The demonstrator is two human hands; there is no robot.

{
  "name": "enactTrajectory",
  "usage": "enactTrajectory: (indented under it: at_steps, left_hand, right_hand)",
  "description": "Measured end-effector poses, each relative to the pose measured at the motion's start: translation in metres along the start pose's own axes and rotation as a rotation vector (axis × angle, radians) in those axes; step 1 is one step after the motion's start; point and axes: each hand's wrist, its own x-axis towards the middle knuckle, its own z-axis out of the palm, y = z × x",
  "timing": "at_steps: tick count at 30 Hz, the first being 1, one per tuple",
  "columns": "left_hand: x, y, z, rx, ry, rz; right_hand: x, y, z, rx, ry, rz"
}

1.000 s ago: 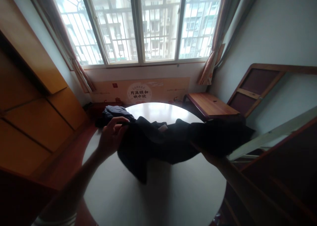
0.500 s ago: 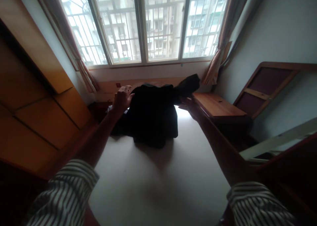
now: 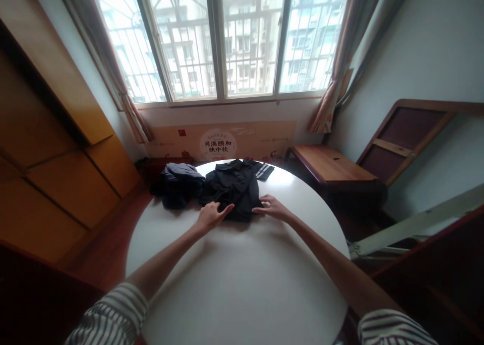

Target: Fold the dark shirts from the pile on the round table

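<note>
Lying toward the far edge of the round, glossy white surface: black shirt, soft matte cloth, creased, pale stripes across one sleeve. Left hand is at its near edge, thumb spread wide; right hand is at its right edge, thumb and fingers apart. Firm contact: cannot tell. Rounded, crumpled clothes heap sits just left.

Before me, a black collared shirt is lying rumpled just below frame centre, white stripes showing upper right.
</note>
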Motion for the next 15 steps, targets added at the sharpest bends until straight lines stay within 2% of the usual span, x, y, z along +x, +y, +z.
enactTrajectory:
  at_steps: [4, 7, 10, 12, 13, 15]
  left_hand:
    - [0.001, 0.006, 0.009, -0.129, -0.007, -0.042]
    - [0.007, 0.007, 0.008, -0.221, 0.023, -0.052]
    - [0.016, 0.002, -0.005, -0.321, 0.072, -0.058]
    - [0.018, -0.008, -0.018, -0.375, 0.095, -0.067]
    - [0.016, -0.015, -0.026, -0.410, 0.100, -0.070]
    - [0.006, -0.034, -0.039, -0.500, 0.090, -0.071]
  right_hand:
    - [-0.002, -0.020, 0.014, 0.089, 0.047, -0.088]
    - [-0.004, -0.041, 0.007, 0.154, 0.145, -0.089]
    - [-0.013, -0.069, -0.022, 0.254, 0.332, -0.054]
    - [-0.025, -0.087, -0.049, 0.398, 0.393, 0.015]
    - [-0.033, -0.094, -0.062, 0.478, 0.364, 0.071]
    - [-0.054, -0.102, -0.085, 0.587, 0.190, 0.209]
